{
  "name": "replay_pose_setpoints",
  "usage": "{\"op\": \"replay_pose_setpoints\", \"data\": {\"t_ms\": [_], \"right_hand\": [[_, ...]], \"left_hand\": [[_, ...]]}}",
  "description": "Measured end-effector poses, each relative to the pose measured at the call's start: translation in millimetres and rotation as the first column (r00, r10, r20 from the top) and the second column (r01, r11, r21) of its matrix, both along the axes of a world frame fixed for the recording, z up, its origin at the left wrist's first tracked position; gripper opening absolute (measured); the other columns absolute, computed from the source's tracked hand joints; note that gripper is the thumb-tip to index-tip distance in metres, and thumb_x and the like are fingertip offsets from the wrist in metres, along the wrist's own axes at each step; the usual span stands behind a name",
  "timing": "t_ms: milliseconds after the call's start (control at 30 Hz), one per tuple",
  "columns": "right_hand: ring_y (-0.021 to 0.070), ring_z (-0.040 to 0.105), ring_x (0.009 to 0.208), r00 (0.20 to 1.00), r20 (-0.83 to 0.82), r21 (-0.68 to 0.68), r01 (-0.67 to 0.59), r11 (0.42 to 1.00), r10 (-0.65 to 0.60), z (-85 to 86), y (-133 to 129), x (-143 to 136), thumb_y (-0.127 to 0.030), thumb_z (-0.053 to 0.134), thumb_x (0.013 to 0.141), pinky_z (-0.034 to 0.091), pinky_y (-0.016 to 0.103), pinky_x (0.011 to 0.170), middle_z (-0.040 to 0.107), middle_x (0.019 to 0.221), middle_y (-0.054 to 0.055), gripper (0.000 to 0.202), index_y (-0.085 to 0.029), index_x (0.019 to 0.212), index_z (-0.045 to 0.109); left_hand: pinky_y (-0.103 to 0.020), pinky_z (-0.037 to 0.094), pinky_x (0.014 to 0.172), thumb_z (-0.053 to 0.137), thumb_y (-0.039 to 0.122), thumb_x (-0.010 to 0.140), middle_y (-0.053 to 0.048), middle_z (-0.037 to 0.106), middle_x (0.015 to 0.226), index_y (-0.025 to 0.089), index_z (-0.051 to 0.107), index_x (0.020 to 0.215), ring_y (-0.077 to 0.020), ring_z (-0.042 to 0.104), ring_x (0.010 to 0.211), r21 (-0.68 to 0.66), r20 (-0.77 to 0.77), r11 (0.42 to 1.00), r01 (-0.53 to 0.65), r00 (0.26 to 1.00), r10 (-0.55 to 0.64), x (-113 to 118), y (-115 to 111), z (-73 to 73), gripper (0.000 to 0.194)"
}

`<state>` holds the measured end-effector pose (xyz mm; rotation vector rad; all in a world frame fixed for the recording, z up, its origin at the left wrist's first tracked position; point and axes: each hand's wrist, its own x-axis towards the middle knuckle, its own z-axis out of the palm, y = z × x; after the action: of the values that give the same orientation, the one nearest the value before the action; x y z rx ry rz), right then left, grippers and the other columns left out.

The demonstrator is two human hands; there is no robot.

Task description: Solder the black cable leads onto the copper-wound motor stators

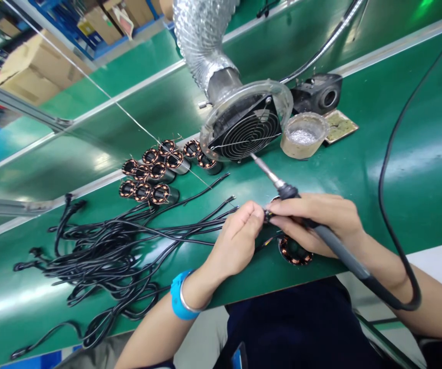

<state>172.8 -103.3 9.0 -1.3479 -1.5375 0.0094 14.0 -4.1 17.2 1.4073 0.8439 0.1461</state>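
Near the front edge of the green bench, my left hand (pixel 240 238) is closed, its thumb and forefinger pinching a small dark part (pixel 268 215). My right hand (pixel 321 220) meets it from the other side, fingertips on the same small part. A soldering iron (pixel 332 241) lies in my right hand, its metal tip pointing up and left toward the fan. Just below my right fingers sits a copper-wound stator (pixel 295 251), partly covered by the hand. A black cable with thin coloured wires (pixel 269 241) ends beside it. What exactly the fingertips pinch is mostly hidden.
Several wound stators (pixel 161 193) stand left of the round fume fan (pixel 247 136). Black cables (pixel 98 256) lie heaped at the left. Behind my right hand are a solder pot (pixel 304 135), a yellowish pad (pixel 340 126) and a dark holder (pixel 319 93). The iron's cord loops at the right.
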Motion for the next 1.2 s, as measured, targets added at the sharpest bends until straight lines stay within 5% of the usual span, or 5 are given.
{"op": "replay_pose_setpoints", "data": {"t_ms": [300, 567, 733, 1033, 1200], "right_hand": [[0.0102, 0.07, 0.073, 0.999, 0.016, -0.03, 0.036, 0.999, -0.035, -2.4, -3.6, -1.6, -0.007, 0.068, 0.088, 0.059, 0.02, 0.07, 0.074, 0.092, -0.003, 0.029, -0.024, 0.11, 0.062], [0.0075, 0.063, 0.062, 0.996, 0.072, -0.069, 0.065, 0.995, -0.06, -6.6, -5.8, -6.5, -0.007, 0.066, 0.088, 0.056, 0.019, 0.066, 0.07, 0.082, -0.005, 0.029, -0.022, 0.112, 0.063], [0.0112, 0.065, 0.065, 0.988, 0.107, 0.001, 0.108, 0.994, -0.108, -8.4, -5.1, -9.6, -0.005, 0.065, 0.088, 0.056, 0.023, 0.062, 0.072, 0.085, -0.002, 0.032, -0.024, 0.114, 0.061], [0.0081, 0.064, 0.06, 0.995, -0.052, -0.196, -0.095, 0.976, 0.086, 2.3, -11.8, 10.0, -0.016, 0.07, 0.085, 0.057, 0.019, 0.061, 0.072, 0.088, -0.002, 0.026, -0.021, 0.108, 0.06], [0.0104, 0.069, 0.066, 0.991, 0.049, -0.09, 0.129, 0.987, -0.125, -9.8, -4.7, 1.8, -0.008, 0.069, 0.085, 0.058, 0.019, 0.065, 0.073, 0.091, -0.001, 0.028, -0.022, 0.108, 0.06]], "left_hand": [[-0.028, 0.034, 0.072, 0.042, 0.032, 0.104, 0.002, 0.051, 0.08, 0.02, 0.048, 0.085, -0.0139, 0.045, 0.075, 0.516, -0.078, 0.819, 0.25, 0.966, -0.246, -1.5, 8.3, 18.1, 0.023], [-0.024, 0.029, 0.056, 0.047, 0.046, 0.1, 0.005, 0.042, 0.068, 0.019, 0.048, 0.079, -0.0098, 0.033, 0.06, 0.09, 0.092, 0.983, 0.16, 0.981, -0.168, 0.0, 8.4, 2.3, 0.034], [-0.023, 0.019, 0.047, 0.057, 0.046, 0.091, 0.009, 0.034, 0.055, 0.018, 0.053, 0.08, -0.0075, 0.025, 0.049, -0.26, 0.182, 0.958, 0.118, 0.981, -0.072, 7.0, 5.3, 1.6, 0.03], [-0.021, 0.018, 0.047, 0.062, 0.038, 0.084, 0.011, 0.029, 0.051, 0.018, 0.05, 0.07, -0.0045, 0.017, 0.046, -0.235, 0.121, 0.971, -0.028, 0.991, 0.058, 6.4, 1.5, 0.7, 0.026], [-0.021, 0.02, 0.048, 0.061, 0.037, 0.083, 0.011, 0.028, 0.051, 0.018, 0.052, 0.071, -0.005, 0.018, 0.046, -0.209, 0.109, 0.974, -0.081, 0.988, 0.106, 9.6, -1.3, 0.4, 0.024]]}}
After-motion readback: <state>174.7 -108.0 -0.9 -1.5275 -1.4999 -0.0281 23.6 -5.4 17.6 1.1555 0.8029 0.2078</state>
